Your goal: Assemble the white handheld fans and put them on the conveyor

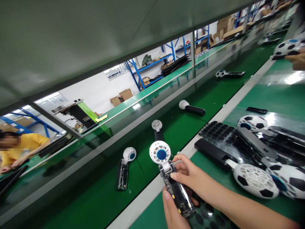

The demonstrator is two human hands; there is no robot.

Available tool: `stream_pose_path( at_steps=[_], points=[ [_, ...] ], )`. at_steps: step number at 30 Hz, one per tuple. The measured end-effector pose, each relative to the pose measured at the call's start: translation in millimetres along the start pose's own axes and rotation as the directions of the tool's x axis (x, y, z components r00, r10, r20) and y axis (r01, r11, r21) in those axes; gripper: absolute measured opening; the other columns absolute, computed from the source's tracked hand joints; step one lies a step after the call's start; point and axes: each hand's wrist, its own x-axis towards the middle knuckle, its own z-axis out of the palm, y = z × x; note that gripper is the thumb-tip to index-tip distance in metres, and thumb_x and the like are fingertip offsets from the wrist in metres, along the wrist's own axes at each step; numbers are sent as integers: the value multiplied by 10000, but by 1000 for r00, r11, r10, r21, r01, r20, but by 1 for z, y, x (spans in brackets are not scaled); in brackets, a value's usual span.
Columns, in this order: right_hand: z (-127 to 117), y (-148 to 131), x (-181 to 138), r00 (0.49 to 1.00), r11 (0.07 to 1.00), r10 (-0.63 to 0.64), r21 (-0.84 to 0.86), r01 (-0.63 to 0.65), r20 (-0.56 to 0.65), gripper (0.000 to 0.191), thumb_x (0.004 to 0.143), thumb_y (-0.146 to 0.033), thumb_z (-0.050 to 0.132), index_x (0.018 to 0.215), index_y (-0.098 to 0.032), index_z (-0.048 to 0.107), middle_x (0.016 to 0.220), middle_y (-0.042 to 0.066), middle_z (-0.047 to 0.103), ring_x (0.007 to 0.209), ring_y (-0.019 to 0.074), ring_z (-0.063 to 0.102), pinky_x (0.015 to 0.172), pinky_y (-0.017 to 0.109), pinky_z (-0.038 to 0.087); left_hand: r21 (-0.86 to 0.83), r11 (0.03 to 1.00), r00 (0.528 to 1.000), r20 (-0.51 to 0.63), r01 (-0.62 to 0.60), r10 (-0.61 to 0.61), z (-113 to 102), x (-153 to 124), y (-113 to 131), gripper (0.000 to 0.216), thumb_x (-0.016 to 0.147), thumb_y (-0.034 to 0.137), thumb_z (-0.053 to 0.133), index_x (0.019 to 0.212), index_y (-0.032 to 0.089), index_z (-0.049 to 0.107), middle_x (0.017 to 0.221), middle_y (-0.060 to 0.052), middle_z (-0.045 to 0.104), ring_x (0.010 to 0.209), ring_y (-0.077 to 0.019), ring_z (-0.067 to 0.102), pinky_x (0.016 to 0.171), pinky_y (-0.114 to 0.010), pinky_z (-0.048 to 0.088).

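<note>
Both hands hold one small handheld fan [170, 176] over the near edge of the green desk [262, 95], just beside the pale strip that borders the conveyor belt [186, 130]. The left hand [172, 211] is closed around the lower end of the fan's open handle, thumb lying on top of it, while the right hand [192, 178] grips the handle near the neck, fingertips pressing against the exposed circuit board. The fan's round white head with its blue centre points away from the person, tilted toward the belt. On the belt lie more fans in stages: an open-handled fan [124, 168] just to the left, a closed one [157, 128] behind, and another [192, 108] further along. To the right on the desk are football-patterned fan heads [256, 180], a black handle cover [212, 154] and a tray of small dark pads [216, 130]. As I judge it, the bare board is the weak spot: fingertip pressure could bend a component or loosen a wire, and the head, hanging beyond the grip, could twist at the neck if the hands pull unevenly. Another person in a yellow sleeve [26, 144] works across the line.
</note>
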Motion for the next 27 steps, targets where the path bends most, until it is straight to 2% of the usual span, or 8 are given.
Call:
stream_pose_path(
  at_steps=[4,8,10,13,15,17,20,27],
  points=[
    [-5,3,0,998,996,-59,62,59,5,260,746,-350,594,860,-220,400,774,-31,535,686,121,518,552,217,386,25,1000,987,163,5,-9,-1,3,6,451,747,477,525,1077,169,512,878,-99,682,734,-241,649,597,-303,502],
    [-1,1,-10,992,992,-126,-4,126,-20,249,730,-358,618,830,-220,436,807,-25,534,826,152,515,734,265,394,32,999,992,129,14,-18,-1,0,15,501,730,439,573,1160,201,474,1161,-90,588,1086,-251,535,800,-272,478],
    [1,2,-17,994,994,-111,-24,111,-18,226,754,-397,585,847,-232,461,781,-36,518,770,140,518,681,247,404,48,999,993,118,21,-27,0,-4,19,517,732,444,574,1168,194,457,1122,-90,609,1019,-230,575,763,-252,485],
    [-1,6,-25,1000,1000,-4,9,4,28,265,820,-499,447,915,-254,478,687,-52,487,556,112,477,490,217,366,65,996,983,167,66,-76,2,-7,24,562,723,471,567,1170,171,402,833,-93,683,634,-201,638,544,-263,476],
    [-7,10,-27,1000,1000,-6,-19,6,30,307,836,-524,389,949,-257,490,738,-28,531,597,136,514,482,225,378,40,996,975,208,76,-83,3,-9,25,544,709,481,572,1118,167,400,718,-80,675,503,-180,599,463,-253,432],
    [-16,14,-25,995,982,-95,-167,87,-43,298,843,-499,385,953,-253,512,891,8,584,813,180,562,628,255,440,17,998,972,226,63,-66,4,-9,25,466,694,477,591,1021,182,437,701,-61,662,485,-159,586,441,-230,410],
    [-29,20,-17,965,908,-211,-396,135,-155,270,843,-453,386,912,-237,533,963,30,609,977,209,542,830,291,409,38,999,969,246,8,-17,3,-7,24,374,700,476,594,913,198,463,675,-29,637,464,-129,567,423,-209,389],
    [-29,30,-8,947,846,-288,-501,181,-144,212,843,-392,377,818,-238,522,829,4,616,819,188,575,747,278,425,286,934,960,240,-213,146,9,39,41,347,707,449,565,900,186,445,650,-31,632,493,-146,580,462,-249,423]
  ],
)
